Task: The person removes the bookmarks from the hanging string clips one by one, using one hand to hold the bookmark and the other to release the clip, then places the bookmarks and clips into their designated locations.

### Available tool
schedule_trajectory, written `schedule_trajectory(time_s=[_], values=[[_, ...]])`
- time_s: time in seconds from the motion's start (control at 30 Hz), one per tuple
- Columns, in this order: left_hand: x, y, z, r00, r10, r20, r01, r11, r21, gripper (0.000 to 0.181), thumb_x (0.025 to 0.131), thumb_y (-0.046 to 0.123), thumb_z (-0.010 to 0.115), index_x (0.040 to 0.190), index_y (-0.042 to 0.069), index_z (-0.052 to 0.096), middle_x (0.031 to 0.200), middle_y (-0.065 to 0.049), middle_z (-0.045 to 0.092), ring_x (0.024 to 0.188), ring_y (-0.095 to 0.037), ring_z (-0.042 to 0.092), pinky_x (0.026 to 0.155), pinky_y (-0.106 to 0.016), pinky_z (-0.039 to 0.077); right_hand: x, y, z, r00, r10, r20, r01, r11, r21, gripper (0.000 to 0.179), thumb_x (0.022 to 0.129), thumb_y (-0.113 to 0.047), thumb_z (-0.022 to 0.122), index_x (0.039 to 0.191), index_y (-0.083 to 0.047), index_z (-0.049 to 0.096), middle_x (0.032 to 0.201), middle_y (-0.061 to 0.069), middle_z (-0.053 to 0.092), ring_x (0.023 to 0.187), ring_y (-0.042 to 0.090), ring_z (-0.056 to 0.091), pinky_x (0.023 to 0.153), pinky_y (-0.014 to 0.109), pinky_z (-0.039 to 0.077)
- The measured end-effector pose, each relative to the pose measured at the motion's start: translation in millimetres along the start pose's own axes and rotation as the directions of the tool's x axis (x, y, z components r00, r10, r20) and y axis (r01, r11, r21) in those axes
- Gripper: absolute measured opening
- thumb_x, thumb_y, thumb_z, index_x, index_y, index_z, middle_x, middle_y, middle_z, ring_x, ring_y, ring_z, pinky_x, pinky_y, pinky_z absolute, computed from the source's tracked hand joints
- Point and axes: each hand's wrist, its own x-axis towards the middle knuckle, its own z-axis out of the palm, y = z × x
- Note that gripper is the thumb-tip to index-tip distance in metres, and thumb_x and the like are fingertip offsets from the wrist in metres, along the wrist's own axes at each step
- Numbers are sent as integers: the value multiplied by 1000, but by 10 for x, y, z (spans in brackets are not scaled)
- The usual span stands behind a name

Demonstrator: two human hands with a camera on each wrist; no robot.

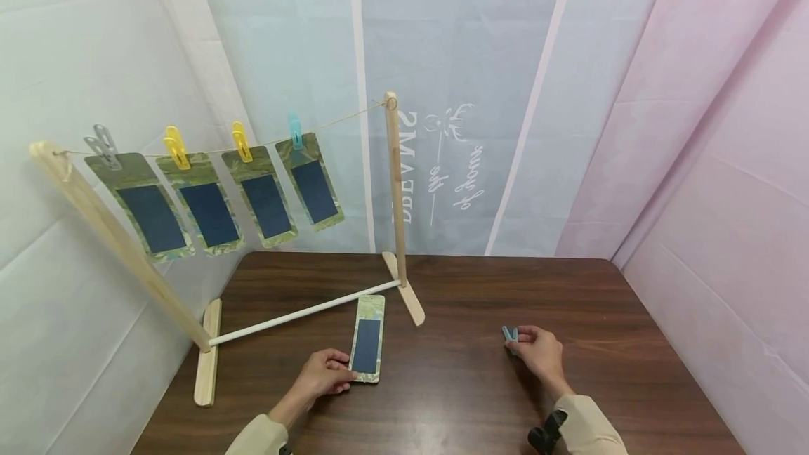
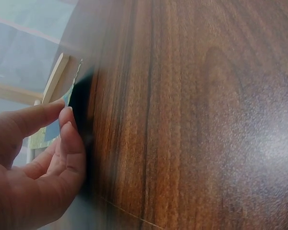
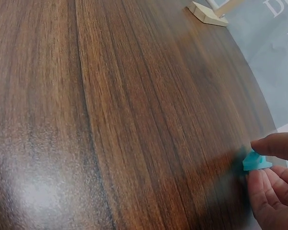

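My left hand [image 1: 325,373] pinches the lower left corner of a patterned green card with a dark blue panel [image 1: 366,343], between thumb and fingers. In the left wrist view the card [image 2: 52,130] appears partly behind the left hand [image 2: 43,163]. Farther right, my right hand [image 1: 539,355] holds a light blue clothespin [image 1: 510,337] by thumb and fingertips. The right wrist view shows that clothespin [image 3: 256,162] in the right hand [image 3: 276,177], just over the table. Four similar cards hang from a string, among them the rightmost card [image 1: 314,192].
A wooden stand has a left post [image 1: 126,251], a right post [image 1: 396,195] and a white bottom rod [image 1: 303,312]. Along its string [image 1: 347,118] are a grey clothespin [image 1: 104,146], two yellow ones and a light blue clothespin [image 1: 295,132]. Fabric walls surround the brown table [image 1: 468,399].
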Motion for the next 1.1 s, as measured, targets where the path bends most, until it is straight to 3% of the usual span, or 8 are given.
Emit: schedule_trajectory(time_s=[0.37,0.6,0.67,0.87,1.1], values=[[-78,-14,-32,1000,12,12,-13,998,58,33,76,-5,76,102,-13,57,71,-4,63,55,-12,62,49,-22,53,-75,61,3,1000,-1,-10,1,999,-50,37,74,-15,83,101,6,69,77,5,69,68,16,63,65,32,50],[-97,-19,-46,1000,-9,-18,11,994,104,33,77,1,77,102,-10,59,70,-2,63,57,-14,61,49,-24,52,-117,53,-24,1000,20,-8,-21,999,-45,36,79,-21,78,102,5,69,78,5,67,68,16,61,57,26,47],[-92,-9,-49,999,-20,-36,24,993,113,32,77,2,77,101,-9,60,69,-2,63,57,-14,61,49,-25,52,-119,34,-48,1000,4,-18,-5,999,-51,36,81,-22,76,101,6,68,77,5,67,68,17,60,60,27,46],[-53,100,-79,996,-18,-92,28,993,112,28,81,6,75,102,-8,61,72,-5,63,56,-16,60,49,-26,52,-74,-53,-134,998,-25,-52,22,998,-65,40,84,-26,75,107,6,67,83,9,67,73,22,60,64,31,45],[42,306,-187,987,-35,-156,42,998,42,20,88,7,70,103,-5,61,79,-13,65,57,-16,60,51,-26,53,18,-255,-261,999,-39,-33,38,999,-30,47,88,-31,72,117,4,64,97,15,67,88,29,61,68,32,49]])
